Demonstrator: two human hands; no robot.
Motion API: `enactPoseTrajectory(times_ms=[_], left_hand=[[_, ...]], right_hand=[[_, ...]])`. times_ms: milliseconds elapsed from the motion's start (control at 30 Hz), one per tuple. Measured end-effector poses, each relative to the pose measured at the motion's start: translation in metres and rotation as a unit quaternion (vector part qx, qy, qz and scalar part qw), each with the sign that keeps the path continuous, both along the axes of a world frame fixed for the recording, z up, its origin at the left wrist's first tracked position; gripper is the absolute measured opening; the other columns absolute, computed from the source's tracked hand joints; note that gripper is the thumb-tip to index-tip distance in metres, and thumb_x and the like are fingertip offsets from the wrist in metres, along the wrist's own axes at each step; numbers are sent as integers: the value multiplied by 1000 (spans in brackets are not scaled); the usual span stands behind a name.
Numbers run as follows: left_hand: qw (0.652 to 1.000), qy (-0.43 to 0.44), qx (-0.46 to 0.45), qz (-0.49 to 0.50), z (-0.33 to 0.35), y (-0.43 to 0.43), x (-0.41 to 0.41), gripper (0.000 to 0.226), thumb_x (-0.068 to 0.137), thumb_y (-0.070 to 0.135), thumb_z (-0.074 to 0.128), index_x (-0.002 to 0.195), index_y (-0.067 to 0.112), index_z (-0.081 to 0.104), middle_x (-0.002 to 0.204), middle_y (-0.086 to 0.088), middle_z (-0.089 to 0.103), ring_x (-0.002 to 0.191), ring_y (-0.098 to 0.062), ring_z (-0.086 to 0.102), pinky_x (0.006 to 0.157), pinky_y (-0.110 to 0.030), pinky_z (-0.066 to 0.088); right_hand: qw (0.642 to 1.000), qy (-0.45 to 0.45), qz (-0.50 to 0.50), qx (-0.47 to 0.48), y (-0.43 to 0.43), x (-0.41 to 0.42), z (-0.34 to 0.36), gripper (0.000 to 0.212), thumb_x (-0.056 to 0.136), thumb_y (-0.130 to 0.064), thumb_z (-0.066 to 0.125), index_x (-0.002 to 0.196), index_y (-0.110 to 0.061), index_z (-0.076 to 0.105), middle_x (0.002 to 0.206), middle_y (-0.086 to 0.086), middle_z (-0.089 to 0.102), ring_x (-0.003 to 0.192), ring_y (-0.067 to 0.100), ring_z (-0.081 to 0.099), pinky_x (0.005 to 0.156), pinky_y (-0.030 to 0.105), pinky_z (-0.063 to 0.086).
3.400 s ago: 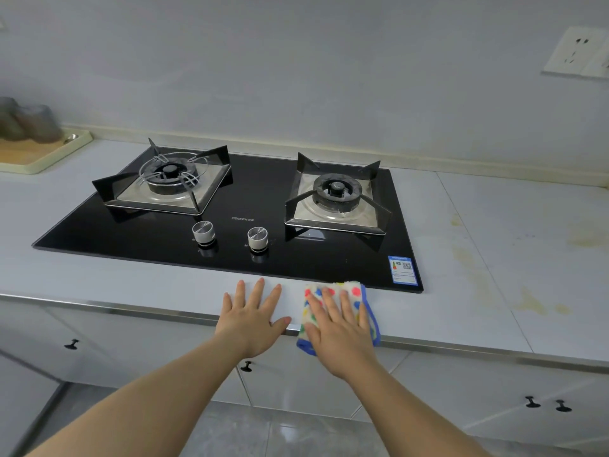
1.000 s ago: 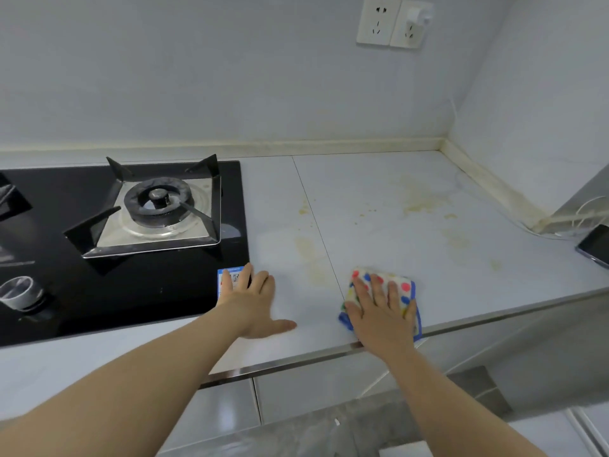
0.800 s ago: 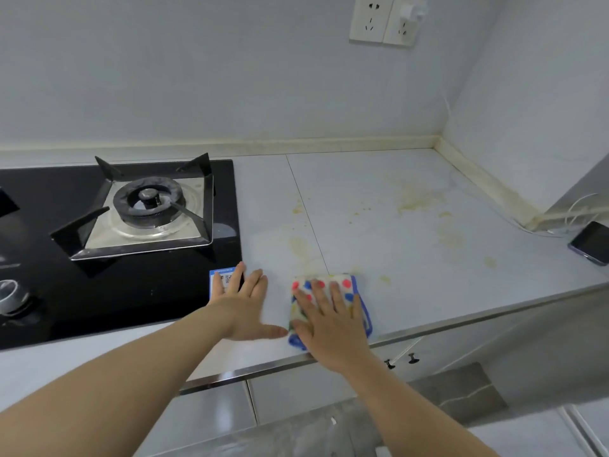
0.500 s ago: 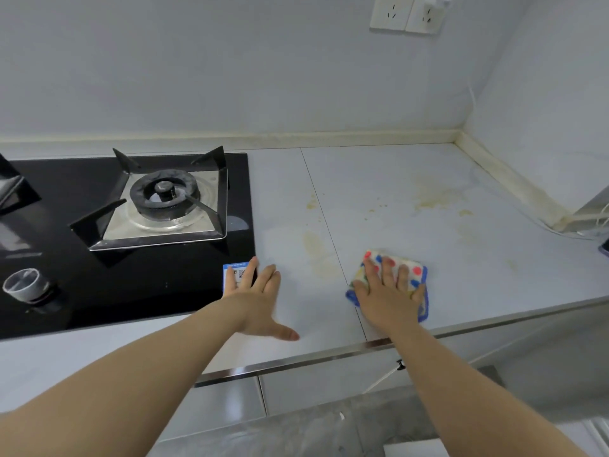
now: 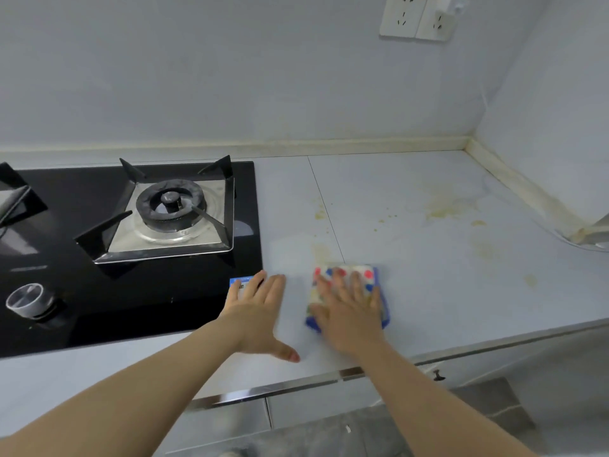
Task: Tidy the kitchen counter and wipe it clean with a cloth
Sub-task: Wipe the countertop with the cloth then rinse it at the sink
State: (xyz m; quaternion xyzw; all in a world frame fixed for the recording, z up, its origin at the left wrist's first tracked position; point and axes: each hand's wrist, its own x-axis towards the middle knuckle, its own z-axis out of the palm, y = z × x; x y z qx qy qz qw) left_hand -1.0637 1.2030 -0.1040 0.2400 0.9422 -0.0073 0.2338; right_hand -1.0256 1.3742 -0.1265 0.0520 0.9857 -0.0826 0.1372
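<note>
- My right hand (image 5: 349, 311) lies flat, fingers straight, pressing the one blue-edged white cloth with coloured dots (image 5: 366, 270) onto the pale stone counter (image 5: 428, 278), near its front edge
- My left hand (image 5: 260, 311) is open and flat just beside the cloth, holding nothing, with fingertips at the black glass hob (image 5: 131, 291) corner
- Counted: one grey knob (image 5: 28, 300), two white wall sockets (image 5: 418, 16)

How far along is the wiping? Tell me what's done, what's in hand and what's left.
Done: the counter strip between the hob and the spotted cloth looks free of stains. In hand: the right hand presses flat on that cloth, just below a yellow smear; the left hand rests flat beside it. Left: the yellowish stains toward the back corner.
</note>
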Motion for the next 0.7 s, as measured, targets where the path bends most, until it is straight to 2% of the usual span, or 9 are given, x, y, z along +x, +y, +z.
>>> enactPoseTrajectory(times_ms=[67,167,233,300,400,433,533,600,700], left_hand=[[1000,18,12,13,1,-7,-7,135,62,78,61,148,13,-20,157,-1,-21,145,-22,-20,118,-42,-7],[1000,17,12,1,1,-15,-27,137,61,76,63,147,10,-21,155,-5,-28,143,-26,-26,118,-41,-10],[999,21,12,-24,1,-11,-37,135,63,75,63,148,9,-17,155,-7,-27,142,-27,-27,118,-41,-10],[999,27,18,-40,0,-7,-49,135,62,75,64,149,7,-14,156,-9,-23,143,-26,-26,119,-40,-10],[998,30,-13,-59,-1,-1,-70,139,57,79,63,149,6,-11,157,-9,-19,144,-26,-24,118,-42,-10],[997,27,-25,-71,-2,1,-76,140,56,81,62,149,6,-12,157,-10,-19,144,-26,-24,118,-44,-11],[995,26,-35,-89,-5,4,-83,142,54,83,60,149,7,-13,157,-9,-20,144,-27,-24,117,-46,-14],[995,31,-28,-93,-6,2,-83,140,55,84,59,149,9,-12,158,-8,-19,145,-25,-20,115,-45,-14],[994,50,-3,-97,-7,0,-88,134,56,82,60,151,12,-3,159,-4,-8,147,-22,-8,117,-43,-9]], right_hand=[[998,8,66,20,-11,-4,-2,69,86,-67,-4,149,-40,-7,159,-9,-13,147,24,-12,116,51,-6],[1000,4,-20,3,10,-41,-2,56,97,-54,19,148,-44,-1,159,-13,-10,148,18,-9,116,49,-6],[996,-7,-84,6,18,-54,0,55,99,-51,20,149,-42,0,159,-11,-10,148,20,-9,116,50,-6],[997,-1,-78,2,7,-56,-4,56,97,-51,16,149,-39,0,160,-8,-7,148,24,-5,115,54,-3],[997,42,33,49,-7,-52,-4,66,83,-55,13,146,-38,24,154,-6,30,140,26,35,108,56,27],[997,43,33,56,0,-57,-3,69,80,-57,9,146,-42,24,154,-9,29,140,23,34,109,54,28],[996,5,-84,35,21,-71,-2,59,91,-56,4,148,-44,-3,159,-14,-6,148,16,-3,117,48,2],[994,7,-102,30,8,-74,-1,57,94,-52,7,149,-40,-4,160,-11,-7,148,20,-4,116,50,-1],[999,14,-12,51,-16,-65,-3,69,81,-55,16,146,-31,21,151,-6,37,136,24,42,109,52,29]])
